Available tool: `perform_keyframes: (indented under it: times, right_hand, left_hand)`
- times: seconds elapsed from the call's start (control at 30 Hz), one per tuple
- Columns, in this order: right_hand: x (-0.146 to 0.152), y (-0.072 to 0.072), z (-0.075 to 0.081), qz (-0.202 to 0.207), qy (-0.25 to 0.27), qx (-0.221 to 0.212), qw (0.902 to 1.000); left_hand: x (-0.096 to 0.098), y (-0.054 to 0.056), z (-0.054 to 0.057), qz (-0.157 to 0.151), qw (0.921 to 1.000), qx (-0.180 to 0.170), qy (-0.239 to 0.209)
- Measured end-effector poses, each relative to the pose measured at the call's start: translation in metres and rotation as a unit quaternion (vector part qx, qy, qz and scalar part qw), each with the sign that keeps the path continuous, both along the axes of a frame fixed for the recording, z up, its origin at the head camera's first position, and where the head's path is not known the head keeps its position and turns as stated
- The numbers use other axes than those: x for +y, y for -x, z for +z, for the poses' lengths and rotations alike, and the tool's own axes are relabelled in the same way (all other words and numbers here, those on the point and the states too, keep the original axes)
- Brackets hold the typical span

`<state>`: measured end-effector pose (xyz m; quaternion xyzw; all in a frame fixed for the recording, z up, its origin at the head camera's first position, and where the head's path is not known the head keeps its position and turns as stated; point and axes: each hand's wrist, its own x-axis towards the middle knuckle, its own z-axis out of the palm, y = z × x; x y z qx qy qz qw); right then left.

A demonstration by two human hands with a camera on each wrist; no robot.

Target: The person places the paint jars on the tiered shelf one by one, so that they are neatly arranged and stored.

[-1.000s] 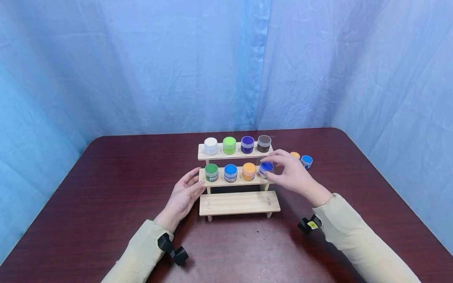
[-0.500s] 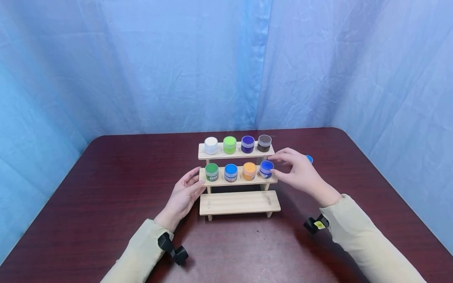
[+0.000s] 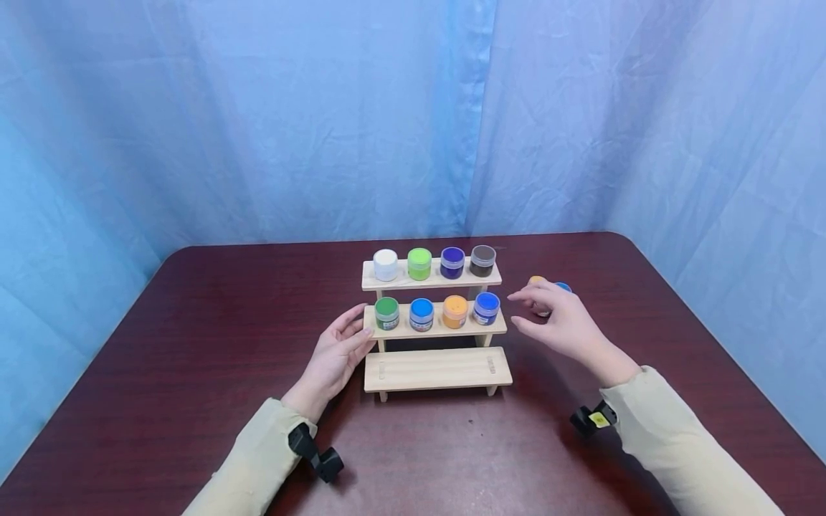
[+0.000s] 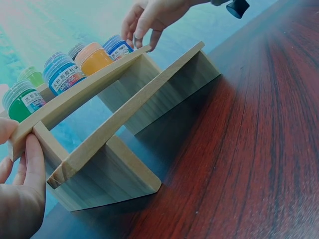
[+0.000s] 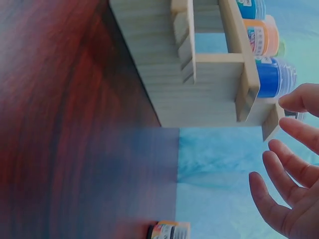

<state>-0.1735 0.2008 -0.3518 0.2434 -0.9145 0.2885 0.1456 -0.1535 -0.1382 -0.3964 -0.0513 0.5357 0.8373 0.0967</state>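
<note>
A three-tier wooden stand [image 3: 439, 369] stands mid-table. My left hand [image 3: 332, 362] grips the left end of its middle shelf, thumb above and fingers beneath, as the left wrist view shows. Along that shelf sit paint jars: green [image 3: 386, 314], light blue [image 3: 421, 315], orange [image 3: 454, 312] and dark blue [image 3: 487, 309]. The top shelf bears white [image 3: 385, 265], light green [image 3: 419, 264], purple [image 3: 452, 263] and dark brown [image 3: 482, 261] jars. Just right of the dark blue jar, my right hand [image 3: 560, 321] hovers with loosely bent, spread fingers, holding nothing.
Behind my right hand, partly hidden by it, an orange jar [image 3: 536, 279] and a blue jar [image 3: 564, 287] stand on the dark red table [image 3: 213, 344]. Blue curtains [image 3: 323, 122] hang behind the table and along its sides. The bottom shelf carries no jars.
My right hand has let go of the dark blue jar on the middle shelf and drawn away to the right. The left hand stays on the stand.
</note>
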Motion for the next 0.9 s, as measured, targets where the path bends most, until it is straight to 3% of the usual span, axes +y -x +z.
perform_keyframes:
  times: [0.63,0.9]
  right_hand:
    - [0.027,0.002,-0.021,-0.045,0.016,-0.005,0.9988]
    - [0.035,0.005,-0.022,-0.073,0.011,-0.037,0.9966]
  left_hand:
    - [0.001,0.001,-0.002,0.002,1.0000,-0.003,0.002]
    - [0.000,0.001,-0.001,-0.001,1.0000,0.001,0.009]
